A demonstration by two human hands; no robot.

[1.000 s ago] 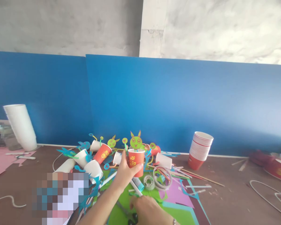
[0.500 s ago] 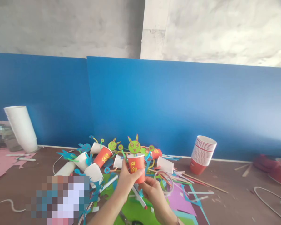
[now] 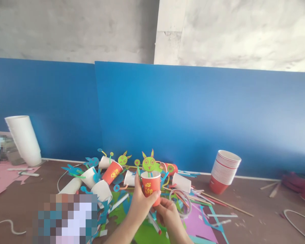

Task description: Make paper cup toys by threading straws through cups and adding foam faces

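Note:
A red paper cup [image 3: 150, 187] with yellow lettering stands upright in my left hand [image 3: 140, 200], whose fingers and thumb wrap round its side. Out of its mouth rises a green paper animal face [image 3: 149, 164] with pointed ears and heart-shaped eyes. Small green discs with hearts on bent straws flank the face, the left disc [image 3: 137, 162] just above my fingers. My right hand [image 3: 167, 211] is closed at the cup's base, thumb and fingers pinched together; what they grip is hidden. Below the cup, between my hands, lies a white marker [image 3: 155, 224] with a red tip.
Behind lie several similar cup figures, including a red cup [image 3: 113, 172] and white cups [image 3: 101, 191]. Stacked cups stand left [image 3: 24, 140] and right [image 3: 225, 173]. Wooden sticks [image 3: 228, 204], a tape roll [image 3: 180, 203] and purple paper [image 3: 199, 222] lie right. A blue panel [image 3: 193, 118] closes the back.
The view has shifted slightly, and the cup with both hands sits a little lower and further right in it. My left hand keeps its hold; my right hand stays at the base.

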